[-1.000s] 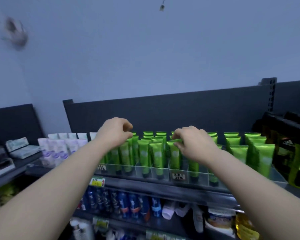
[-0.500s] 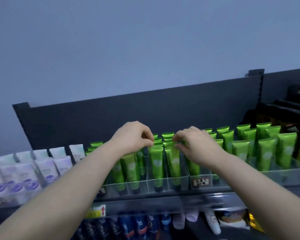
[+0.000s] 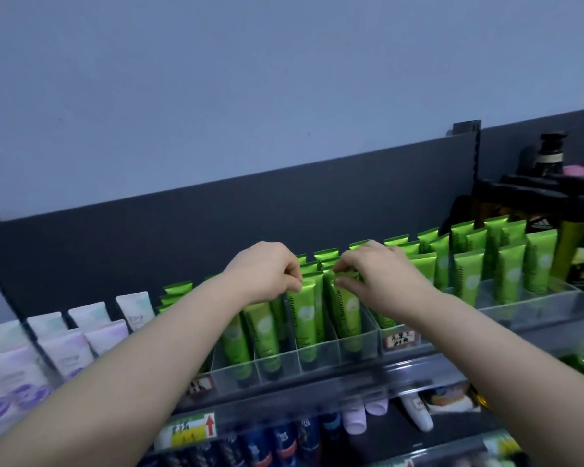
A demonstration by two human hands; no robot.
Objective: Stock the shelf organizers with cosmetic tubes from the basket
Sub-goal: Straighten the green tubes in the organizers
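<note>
A: What has the left grip (image 3: 267, 274) got?

B: Its fingers are curled tight, thumb against forefinger, pinching the crimped top of a green tube (image 3: 305, 315). The tube stands upright in a slot of the clear organizer (image 3: 317, 360).

A: And the right grip (image 3: 381, 281)?

B: Much the same. The fingertips (image 3: 339, 266) are bent down and the thumb lies under them, nipping the top of the neighbouring tube (image 3: 349, 315) one slot to the right. The two grips are just beside each other, knuckles up.

A: Where do the rest of the tubes sit?

B: In rows behind and to both sides. More green tubes (image 3: 506, 274) fill the organizer off to the right, all cap-down, crimp-up.

A: And the shelf?

B: The organizer sits on the shelf (image 3: 408, 374), with a small handwritten label (image 3: 402, 338) on its front. To the left stand white and lilac tubes (image 3: 71, 345). A yellow price tag (image 3: 189, 433) hangs on the shelf edge, and dark blue cans (image 3: 284, 444) stand below it.

A: Further back?

B: A dark back panel (image 3: 149, 237), then a plain bluish wall (image 3: 250, 79). At far right a black pump bottle (image 3: 550, 156) stands on a higher rack.
</note>
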